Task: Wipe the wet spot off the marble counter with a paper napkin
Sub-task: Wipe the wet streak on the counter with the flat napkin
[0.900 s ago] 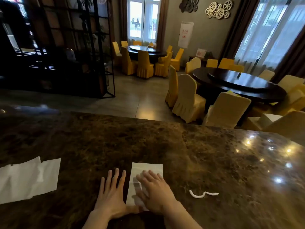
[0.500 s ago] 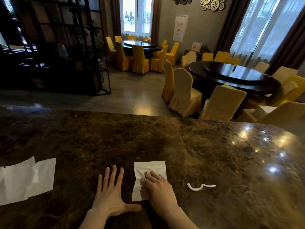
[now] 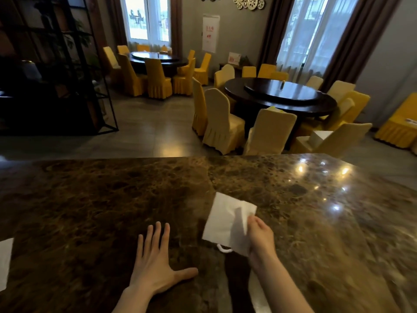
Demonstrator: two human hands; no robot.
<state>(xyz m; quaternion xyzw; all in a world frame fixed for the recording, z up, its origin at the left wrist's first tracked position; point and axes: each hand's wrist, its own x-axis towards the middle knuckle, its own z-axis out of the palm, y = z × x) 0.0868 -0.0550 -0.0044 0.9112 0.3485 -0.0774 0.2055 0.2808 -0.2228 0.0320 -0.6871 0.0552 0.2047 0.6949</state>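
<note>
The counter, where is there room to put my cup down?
Bare marble counter stretches beyond the flat left hand, from the paper at the left edge across to the napkin. Right of the right hand is bare too. It is crowded between the hands, where the napkin hangs over a white squiggle.

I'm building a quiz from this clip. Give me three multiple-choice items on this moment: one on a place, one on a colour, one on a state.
1. Where is the left hand?
A flat on the counter
B holding the napkin
C out of view

2. What colour is the napkin?
A yellow
B white
C blue

3. How is the napkin held?
A lying flat, untouched
B lifted by the right hand
C balled in a fist

Answers: A, its palm rests spread on the marble counter; B, the sheet is plain white; B, the fingers pinch its edge, raised.
</note>
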